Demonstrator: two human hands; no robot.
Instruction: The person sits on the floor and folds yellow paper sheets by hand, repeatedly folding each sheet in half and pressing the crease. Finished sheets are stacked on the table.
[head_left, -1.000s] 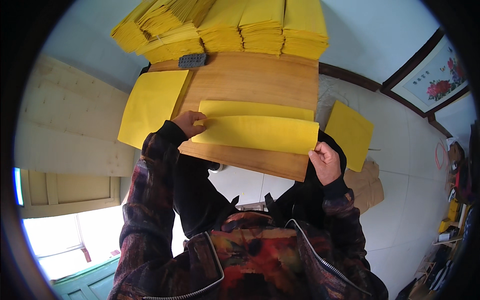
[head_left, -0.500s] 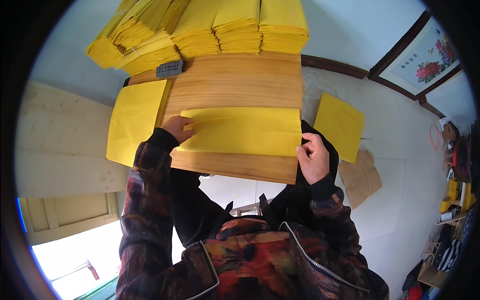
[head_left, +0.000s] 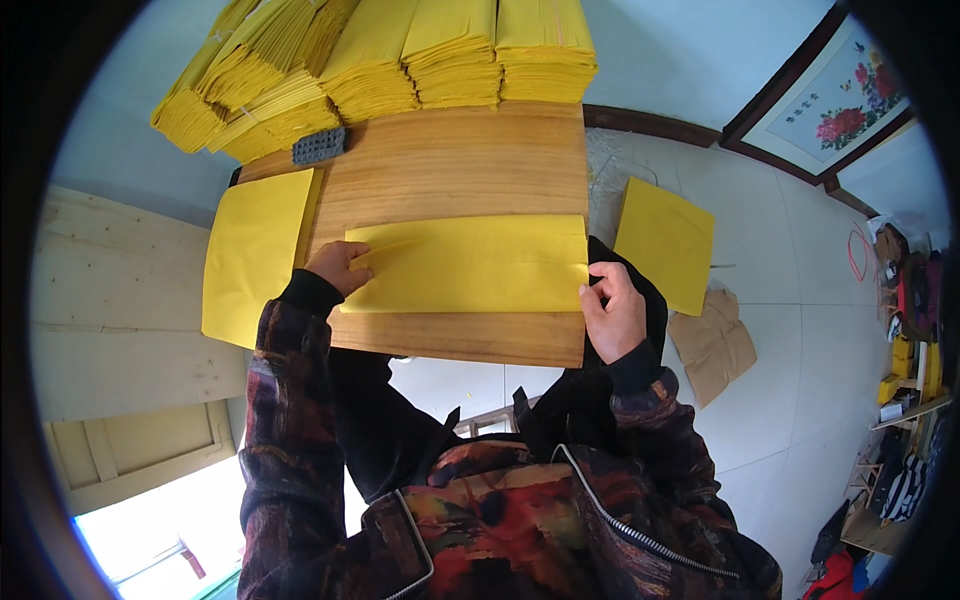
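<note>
A folded yellow paper sheet (head_left: 470,265) lies lengthwise across the near part of the wooden table (head_left: 450,170). My left hand (head_left: 340,268) grips its left end, thumb and fingers closed on the edge, where the layers look slightly lifted. At the opposite end, my right hand (head_left: 612,312) pinches the right edge between thumb and fingers, just past the table's side. Further left, partly over the table's edge, rests a flat pile of yellow paper (head_left: 255,255).
Tall stacks of folded yellow paper (head_left: 450,65) line the table's far side. In front of them sits a dark grey textured block (head_left: 319,146). To the right, below the table, are more yellow paper (head_left: 664,245) and crumpled brown paper (head_left: 712,345) on the tiled floor.
The whole view has shifted a little, so everything appears further left. Both hands stay at the two ends of the sheet, and its raised crease near the left end looks flatter.
</note>
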